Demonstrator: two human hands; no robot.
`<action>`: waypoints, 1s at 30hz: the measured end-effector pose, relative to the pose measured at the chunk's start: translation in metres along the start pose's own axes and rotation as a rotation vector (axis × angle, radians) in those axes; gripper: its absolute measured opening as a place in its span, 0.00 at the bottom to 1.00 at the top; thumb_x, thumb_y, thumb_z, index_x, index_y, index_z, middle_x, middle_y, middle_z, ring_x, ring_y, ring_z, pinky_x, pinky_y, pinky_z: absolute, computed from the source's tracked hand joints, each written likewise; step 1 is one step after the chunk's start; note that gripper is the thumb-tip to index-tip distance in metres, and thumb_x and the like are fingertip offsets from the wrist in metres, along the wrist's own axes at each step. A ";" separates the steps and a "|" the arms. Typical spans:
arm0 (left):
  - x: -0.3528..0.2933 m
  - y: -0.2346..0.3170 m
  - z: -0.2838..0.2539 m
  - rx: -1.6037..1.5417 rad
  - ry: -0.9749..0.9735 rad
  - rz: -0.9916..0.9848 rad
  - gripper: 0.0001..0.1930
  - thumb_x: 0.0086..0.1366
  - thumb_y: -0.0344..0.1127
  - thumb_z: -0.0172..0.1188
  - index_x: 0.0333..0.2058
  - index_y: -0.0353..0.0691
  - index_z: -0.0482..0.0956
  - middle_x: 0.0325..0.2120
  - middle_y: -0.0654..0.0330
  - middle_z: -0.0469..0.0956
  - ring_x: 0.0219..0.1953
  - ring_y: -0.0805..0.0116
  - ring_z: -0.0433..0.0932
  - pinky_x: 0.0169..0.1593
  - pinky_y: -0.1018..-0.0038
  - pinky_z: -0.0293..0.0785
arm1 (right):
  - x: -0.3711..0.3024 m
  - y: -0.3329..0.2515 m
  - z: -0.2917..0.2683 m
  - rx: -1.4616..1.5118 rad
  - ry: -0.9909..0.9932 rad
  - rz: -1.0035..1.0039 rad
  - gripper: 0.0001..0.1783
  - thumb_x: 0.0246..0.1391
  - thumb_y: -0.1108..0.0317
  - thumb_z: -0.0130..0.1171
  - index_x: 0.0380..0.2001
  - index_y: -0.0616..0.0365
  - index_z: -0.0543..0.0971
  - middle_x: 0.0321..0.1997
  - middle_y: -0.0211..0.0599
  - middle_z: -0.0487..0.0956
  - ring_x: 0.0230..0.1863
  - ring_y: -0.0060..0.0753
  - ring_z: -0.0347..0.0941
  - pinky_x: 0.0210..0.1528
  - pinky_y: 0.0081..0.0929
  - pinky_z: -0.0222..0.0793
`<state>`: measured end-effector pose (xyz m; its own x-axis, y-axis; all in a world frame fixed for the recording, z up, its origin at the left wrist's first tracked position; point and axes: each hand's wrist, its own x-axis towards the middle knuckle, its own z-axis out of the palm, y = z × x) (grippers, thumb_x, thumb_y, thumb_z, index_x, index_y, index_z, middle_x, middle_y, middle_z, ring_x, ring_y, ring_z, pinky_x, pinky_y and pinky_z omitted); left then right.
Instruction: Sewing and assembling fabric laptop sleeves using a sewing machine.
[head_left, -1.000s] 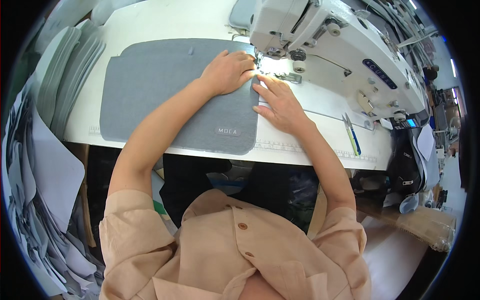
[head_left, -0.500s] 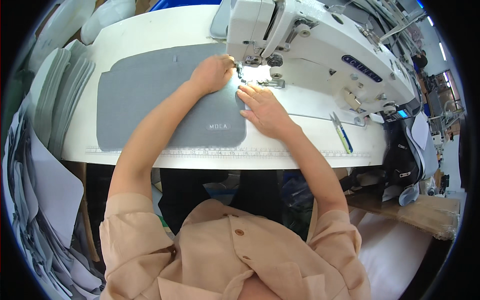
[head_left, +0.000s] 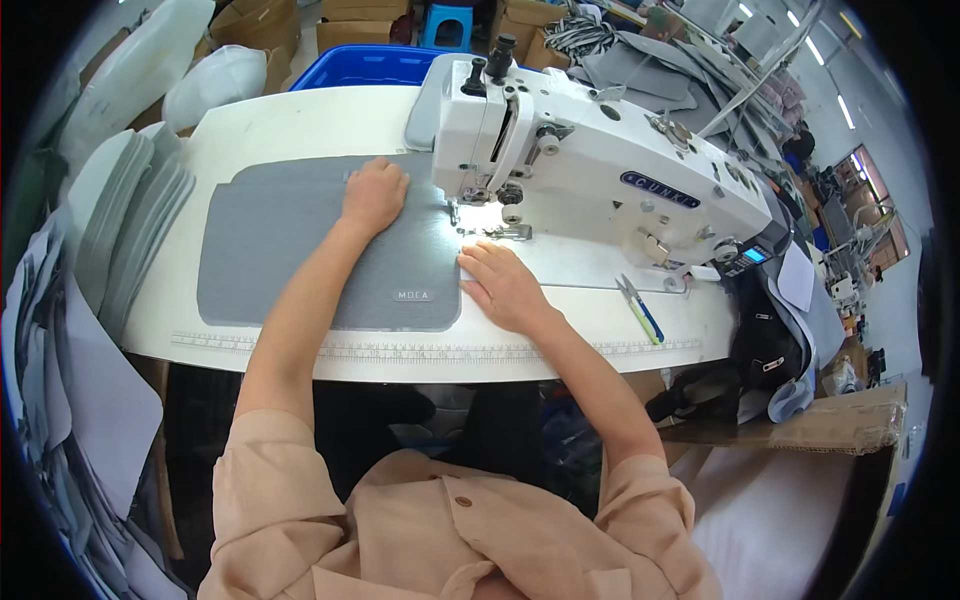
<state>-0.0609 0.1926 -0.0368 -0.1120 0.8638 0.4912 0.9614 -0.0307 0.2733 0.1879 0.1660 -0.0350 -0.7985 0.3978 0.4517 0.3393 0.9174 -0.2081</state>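
Note:
A flat grey fabric panel with rounded corners lies on the white sewing table, its right edge by the lit needle area of a white sewing machine. A small pale label is on its near right part. My left hand rests on the panel close to its far edge, left of the machine head, fingers slightly bent and the thumb hidden. Just nearer than the presser foot, my right hand lies flat, fingertips on the panel's right edge and palm over the table.
Thread snips lie right of my right hand. A clear ruler runs along the table's front edge. Stacked grey panels stand at the left, with a blue bin behind the table. A cardboard piece juts out at right.
My left hand has moved left along the panel, away from the needle area. My right hand keeps its place by the presser foot. The whole view has shifted, showing more beyond the table.

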 end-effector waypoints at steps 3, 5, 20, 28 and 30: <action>-0.014 -0.020 -0.012 0.014 0.018 -0.010 0.11 0.55 0.39 0.51 0.23 0.36 0.72 0.29 0.53 0.72 0.34 0.53 0.71 0.38 0.60 0.66 | 0.002 -0.002 0.001 0.067 0.042 0.001 0.17 0.46 0.66 0.54 0.40 0.61 0.71 0.46 0.41 0.71 0.50 0.42 0.64 0.53 0.35 0.58; -0.045 -0.024 -0.031 -0.062 -0.084 0.119 0.09 0.53 0.37 0.53 0.23 0.36 0.72 0.29 0.53 0.71 0.33 0.54 0.71 0.38 0.61 0.66 | 0.001 -0.008 0.002 0.158 0.049 0.013 0.17 0.45 0.68 0.55 0.40 0.61 0.71 0.45 0.42 0.71 0.49 0.43 0.65 0.53 0.35 0.60; -0.170 0.081 -0.087 -0.745 -0.222 0.761 0.05 0.50 0.31 0.54 0.20 0.40 0.68 0.29 0.57 0.69 0.40 0.58 0.70 0.46 0.61 0.64 | 0.068 -0.050 0.057 0.401 -0.071 -0.078 0.15 0.45 0.71 0.53 0.39 0.61 0.72 0.47 0.42 0.71 0.48 0.43 0.67 0.50 0.30 0.63; -0.049 -0.044 -0.090 -0.314 -0.112 -0.369 0.17 0.60 0.40 0.47 0.42 0.33 0.72 0.38 0.50 0.74 0.45 0.56 0.69 0.51 0.70 0.61 | 0.070 -0.067 0.057 -0.066 -0.216 -0.119 0.26 0.54 0.60 0.38 0.55 0.58 0.59 0.61 0.39 0.55 0.62 0.39 0.49 0.60 0.44 0.46; -0.045 -0.054 -0.090 -0.480 -0.266 -0.475 0.16 0.59 0.40 0.49 0.39 0.34 0.74 0.32 0.58 0.75 0.39 0.69 0.71 0.46 0.76 0.63 | 0.071 -0.066 0.056 -0.072 -0.241 -0.096 0.26 0.54 0.59 0.37 0.55 0.58 0.59 0.62 0.38 0.54 0.63 0.38 0.47 0.60 0.46 0.45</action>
<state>-0.1309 0.1102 0.0012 -0.3667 0.9299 0.0283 0.6008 0.2134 0.7704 0.0813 0.1332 -0.0383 -0.9213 0.3023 0.2446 0.2838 0.9527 -0.1085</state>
